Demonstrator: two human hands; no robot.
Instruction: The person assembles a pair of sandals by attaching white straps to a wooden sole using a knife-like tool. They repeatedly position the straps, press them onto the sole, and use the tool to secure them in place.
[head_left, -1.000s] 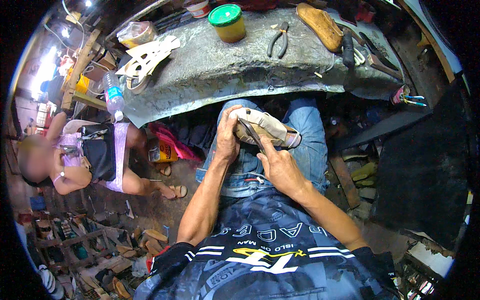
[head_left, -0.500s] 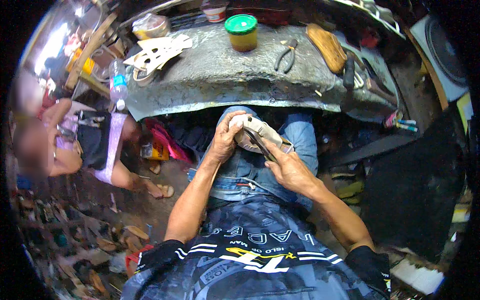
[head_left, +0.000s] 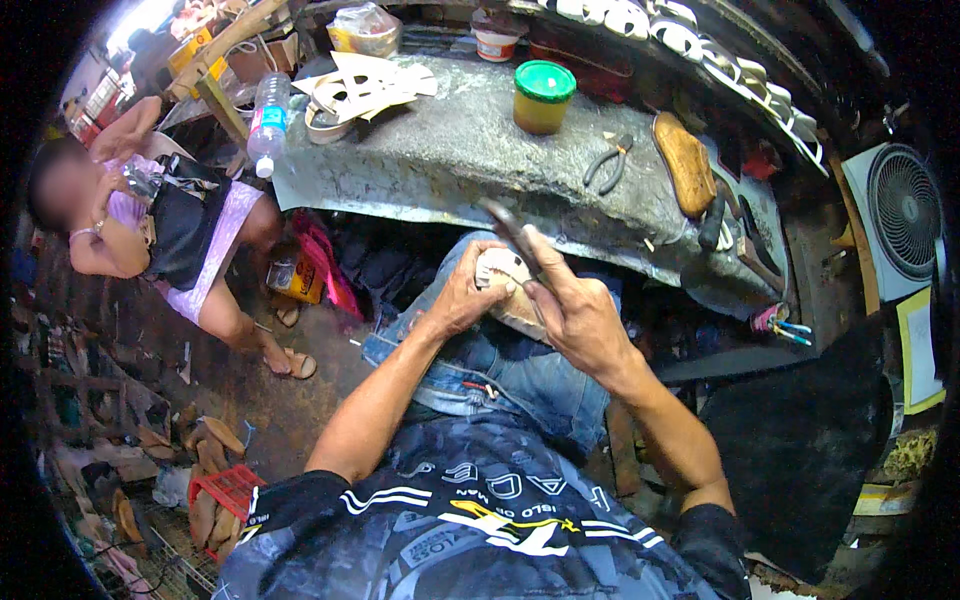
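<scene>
A pale shoe (head_left: 515,308) with a tan underside rests on my jeans-clad lap, its white pleated edge toward the bench. My left hand (head_left: 470,290) is closed round its far end, thumb on the pleated part. My right hand (head_left: 580,310) grips a dark metal hand tool (head_left: 516,238) that slants up and left above the shoe. The tool's head is blurred, so its exact kind is unclear. Part of the shoe is hidden behind my right hand.
On the stone-like bench (head_left: 430,165) lie white cut pieces (head_left: 375,90), a green-lidded tub (head_left: 543,100), pliers (head_left: 608,165) and a wooden shoe form (head_left: 685,165). A bottle (head_left: 268,125) stands at its left edge. Another person (head_left: 215,255) sits at left; a fan (head_left: 900,205) stands right.
My right hand has lifted the tool off the shoe and turned it more upright. The shoe has tilted, showing more of its underside. The whole view has shifted.
</scene>
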